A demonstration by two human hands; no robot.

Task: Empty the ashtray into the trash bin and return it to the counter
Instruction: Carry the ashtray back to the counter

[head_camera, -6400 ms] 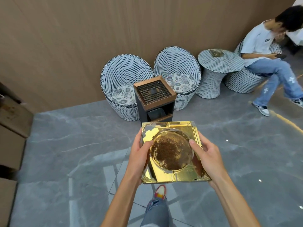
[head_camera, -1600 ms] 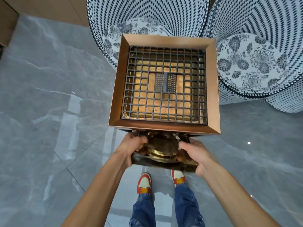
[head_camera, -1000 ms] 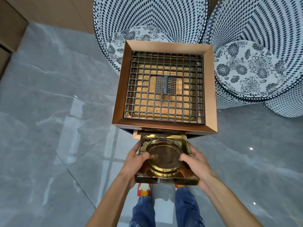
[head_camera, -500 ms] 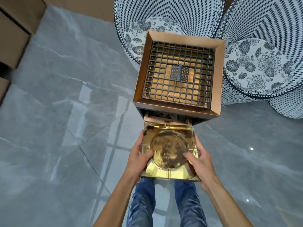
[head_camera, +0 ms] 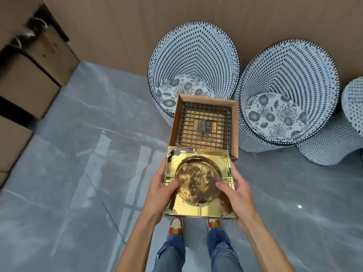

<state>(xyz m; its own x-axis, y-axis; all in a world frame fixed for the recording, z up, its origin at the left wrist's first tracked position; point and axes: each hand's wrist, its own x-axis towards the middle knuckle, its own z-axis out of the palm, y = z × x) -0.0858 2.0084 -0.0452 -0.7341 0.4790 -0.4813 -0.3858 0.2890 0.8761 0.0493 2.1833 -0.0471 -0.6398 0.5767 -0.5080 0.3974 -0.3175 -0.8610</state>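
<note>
Both hands grasp a square, mirror-bright gold ashtray [head_camera: 198,181] — left hand [head_camera: 159,195] and right hand [head_camera: 238,195] on opposite sides, thumbs on top by its round, brown-stained bowl. It is held level just before the trash bin [head_camera: 204,122], a copper-rimmed square box topped with a dark metal grid — woven dotted chairs [head_camera: 194,61] behind.

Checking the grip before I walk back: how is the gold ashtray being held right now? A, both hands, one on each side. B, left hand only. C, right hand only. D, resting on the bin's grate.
A: the left hand and right hand clasp opposite sides of the ashtray, held level in front of the bin.
</note>
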